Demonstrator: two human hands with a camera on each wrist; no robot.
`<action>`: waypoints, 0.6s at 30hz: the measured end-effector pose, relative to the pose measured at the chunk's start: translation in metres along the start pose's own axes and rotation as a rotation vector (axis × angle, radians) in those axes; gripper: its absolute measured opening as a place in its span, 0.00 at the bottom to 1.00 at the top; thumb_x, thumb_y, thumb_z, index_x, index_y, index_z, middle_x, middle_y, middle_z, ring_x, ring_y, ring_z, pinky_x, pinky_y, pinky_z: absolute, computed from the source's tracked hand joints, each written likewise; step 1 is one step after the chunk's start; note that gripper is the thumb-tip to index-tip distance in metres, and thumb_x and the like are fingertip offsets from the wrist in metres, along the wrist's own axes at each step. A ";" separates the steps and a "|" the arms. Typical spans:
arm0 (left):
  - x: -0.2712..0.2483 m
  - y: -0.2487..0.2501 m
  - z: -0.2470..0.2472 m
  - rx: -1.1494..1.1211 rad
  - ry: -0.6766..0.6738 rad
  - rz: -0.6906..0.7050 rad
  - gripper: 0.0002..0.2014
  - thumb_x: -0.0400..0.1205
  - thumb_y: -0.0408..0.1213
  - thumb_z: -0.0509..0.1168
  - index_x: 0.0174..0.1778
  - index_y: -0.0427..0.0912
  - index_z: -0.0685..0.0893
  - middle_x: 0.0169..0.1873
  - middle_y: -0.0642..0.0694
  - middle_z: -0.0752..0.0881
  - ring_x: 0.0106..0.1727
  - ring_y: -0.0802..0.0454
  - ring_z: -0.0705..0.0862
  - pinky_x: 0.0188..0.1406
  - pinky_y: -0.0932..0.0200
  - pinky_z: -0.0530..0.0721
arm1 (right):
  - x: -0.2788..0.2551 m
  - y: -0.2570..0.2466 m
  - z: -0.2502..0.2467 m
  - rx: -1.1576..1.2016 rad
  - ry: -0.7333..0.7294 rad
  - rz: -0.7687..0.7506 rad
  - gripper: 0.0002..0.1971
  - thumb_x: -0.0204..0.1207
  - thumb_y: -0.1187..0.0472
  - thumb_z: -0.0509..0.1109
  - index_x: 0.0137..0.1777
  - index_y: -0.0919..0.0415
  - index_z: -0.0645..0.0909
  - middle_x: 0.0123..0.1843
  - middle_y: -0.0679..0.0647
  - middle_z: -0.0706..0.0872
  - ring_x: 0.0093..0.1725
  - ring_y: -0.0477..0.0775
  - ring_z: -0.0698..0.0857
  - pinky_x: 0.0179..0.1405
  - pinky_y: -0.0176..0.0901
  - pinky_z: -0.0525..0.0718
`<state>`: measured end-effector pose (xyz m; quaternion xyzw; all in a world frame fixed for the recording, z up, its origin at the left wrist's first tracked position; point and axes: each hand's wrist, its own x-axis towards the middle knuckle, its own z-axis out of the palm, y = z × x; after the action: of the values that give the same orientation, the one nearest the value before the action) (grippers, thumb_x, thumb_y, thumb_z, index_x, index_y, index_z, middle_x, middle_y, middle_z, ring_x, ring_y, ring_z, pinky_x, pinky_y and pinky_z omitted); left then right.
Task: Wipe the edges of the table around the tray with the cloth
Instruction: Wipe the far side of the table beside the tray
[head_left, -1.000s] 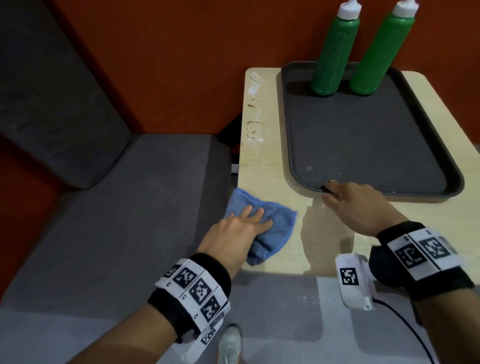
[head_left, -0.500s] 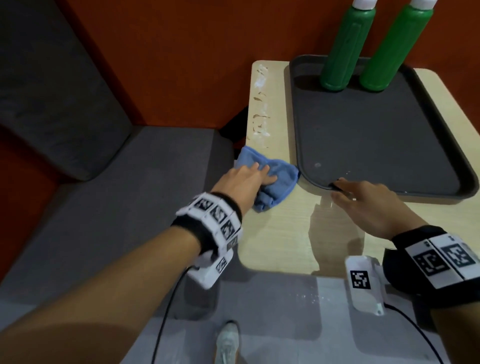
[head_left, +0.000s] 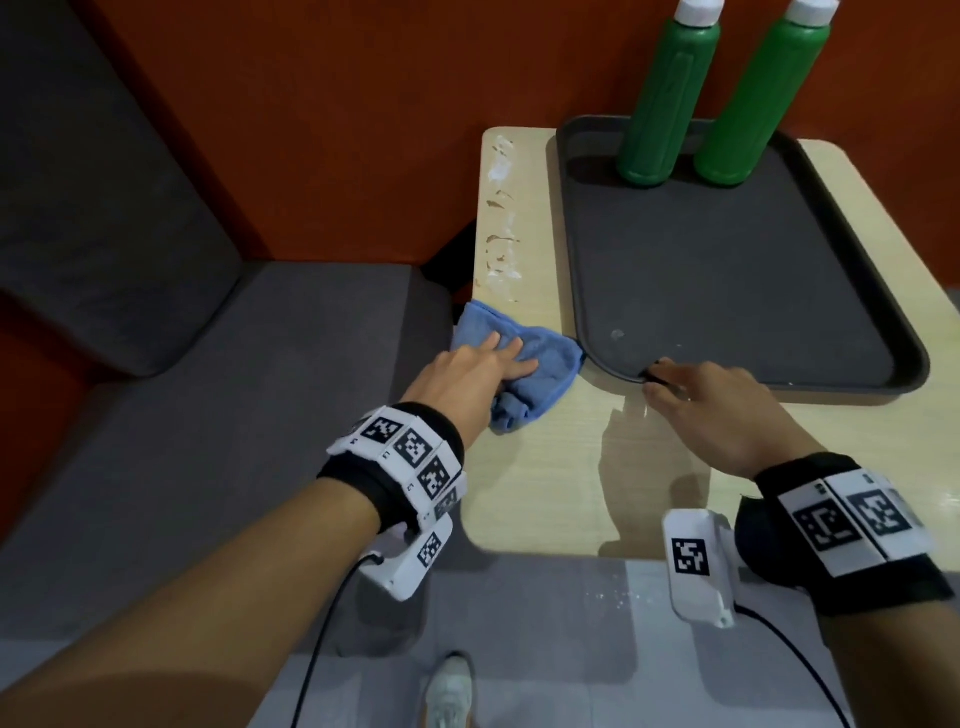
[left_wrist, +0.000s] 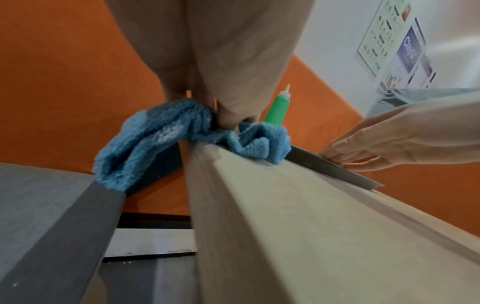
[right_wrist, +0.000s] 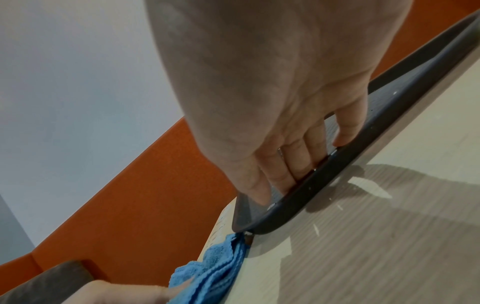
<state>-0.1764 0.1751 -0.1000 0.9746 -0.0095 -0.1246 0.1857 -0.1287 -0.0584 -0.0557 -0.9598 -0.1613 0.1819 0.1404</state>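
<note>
Head view: the left hand (head_left: 470, 376) lies flat, fingers straight, pressing the cloth (head_left: 519, 374) onto the table (head_left: 561, 467) at its left edge; part of the cloth hangs over that edge. The right hand (head_left: 727, 410) rests its straight fingertips (right_wrist: 345, 133) on the near rim of the tray (head_left: 727, 270), gripping nothing. The cloth's right corner touches the tray's near-left corner, just left of the right hand. Beyond the left hand, white smears (head_left: 501, 218) streak the strip of table between the edge and the tray. Two green bottles (head_left: 670, 98) stand at the tray's far end, well beyond both hands. Left of the left hand lies a grey seat (head_left: 208, 415), with an orange wall (head_left: 337, 130) behind.
</note>
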 end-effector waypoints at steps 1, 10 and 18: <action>-0.005 0.003 0.001 0.017 0.000 0.004 0.33 0.82 0.24 0.53 0.81 0.57 0.63 0.84 0.49 0.57 0.84 0.47 0.59 0.78 0.45 0.68 | -0.001 0.000 0.000 0.008 0.003 -0.001 0.11 0.84 0.50 0.55 0.41 0.48 0.71 0.33 0.45 0.76 0.44 0.61 0.77 0.44 0.50 0.72; 0.002 0.000 0.007 -0.006 0.055 -0.015 0.35 0.81 0.21 0.55 0.80 0.59 0.64 0.84 0.49 0.57 0.84 0.48 0.58 0.78 0.45 0.68 | 0.003 0.000 0.006 -0.013 0.053 0.033 0.13 0.83 0.51 0.55 0.49 0.56 0.78 0.43 0.56 0.81 0.46 0.62 0.75 0.45 0.51 0.74; 0.012 -0.001 0.016 0.049 0.085 -0.050 0.33 0.81 0.26 0.57 0.79 0.61 0.64 0.84 0.50 0.58 0.83 0.44 0.63 0.75 0.44 0.72 | 0.002 0.004 0.008 0.005 0.073 0.006 0.14 0.83 0.51 0.55 0.54 0.56 0.80 0.45 0.55 0.81 0.49 0.63 0.79 0.44 0.49 0.73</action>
<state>-0.1684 0.1699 -0.1178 0.9832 0.0197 -0.0872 0.1591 -0.1290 -0.0593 -0.0643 -0.9659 -0.1526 0.1478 0.1479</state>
